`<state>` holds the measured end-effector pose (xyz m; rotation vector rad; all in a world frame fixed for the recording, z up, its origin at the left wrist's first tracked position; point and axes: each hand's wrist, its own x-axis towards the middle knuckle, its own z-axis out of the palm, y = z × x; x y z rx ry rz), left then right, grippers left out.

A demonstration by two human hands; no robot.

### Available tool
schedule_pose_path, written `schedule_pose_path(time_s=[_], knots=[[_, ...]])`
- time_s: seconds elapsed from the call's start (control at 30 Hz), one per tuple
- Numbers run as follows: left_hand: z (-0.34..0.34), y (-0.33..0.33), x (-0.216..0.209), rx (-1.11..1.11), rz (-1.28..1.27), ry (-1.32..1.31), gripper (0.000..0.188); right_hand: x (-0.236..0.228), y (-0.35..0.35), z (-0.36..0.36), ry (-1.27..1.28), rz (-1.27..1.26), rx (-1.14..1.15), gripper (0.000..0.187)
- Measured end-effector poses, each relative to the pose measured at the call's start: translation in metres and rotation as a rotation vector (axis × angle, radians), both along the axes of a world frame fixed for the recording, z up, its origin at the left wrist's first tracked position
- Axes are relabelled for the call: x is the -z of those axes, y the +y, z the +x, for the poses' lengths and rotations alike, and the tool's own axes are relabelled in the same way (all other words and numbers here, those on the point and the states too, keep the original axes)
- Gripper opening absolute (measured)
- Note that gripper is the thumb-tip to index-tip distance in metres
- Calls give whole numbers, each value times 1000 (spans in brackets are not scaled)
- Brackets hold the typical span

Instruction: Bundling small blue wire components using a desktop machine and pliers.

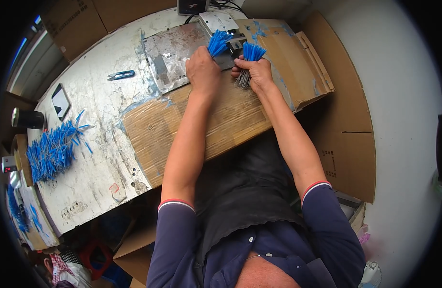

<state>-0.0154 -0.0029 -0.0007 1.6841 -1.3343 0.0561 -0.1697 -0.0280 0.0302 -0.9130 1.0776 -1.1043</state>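
Observation:
A bunch of thin blue-tipped pieces (219, 42) sticks out from my left hand (201, 69), whose fingers are closed round its lower part. Similar blue-tipped pieces (253, 51) with grey wire-like stems are gripped in my right hand (257, 73), thumb across them, blue ends up and stems hanging below. Between and just beyond the two bunches stands a small metal machine (218, 21) with a black block (235, 46) on its front. The exact kind of the pieces is too small to tell.
Cardboard (202, 127) covers the near table edge, beside a stained metal plate (170, 53). To the left lie blue snips (121, 75), a phone (60, 102), a dark cylinder (28, 118) and a heap of blue-tipped pieces (52, 151). A cardboard box (290, 62) stands right.

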Motion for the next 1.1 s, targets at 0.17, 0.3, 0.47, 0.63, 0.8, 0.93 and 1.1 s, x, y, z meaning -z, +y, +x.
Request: schedule_pose_path(time_s=[0.17,0.3,0.47,0.63,0.8,0.93,1.1], knots=[[1,1,0,0,15,-32,16,-3,3,-2,-150,37,-24,15],[-1,2,-1,27,8,-108,16,-2,1,-3,-107,-8,26,14],[-2,1,0,26,-13,-125,15,-4,0,-2,-20,14,-22,13],[-3,2,-4,-7,-14,150,12,-13,6,6,11,99,-159,14],[-14,3,-11,224,-40,519,11,-15,9,16,66,-17,-211,17],[-13,4,-9,199,-45,517,11,-14,14,18,-7,-49,-180,14],[-7,-2,-5,-1,-263,423,10,-7,11,16,-256,36,-3,6]])
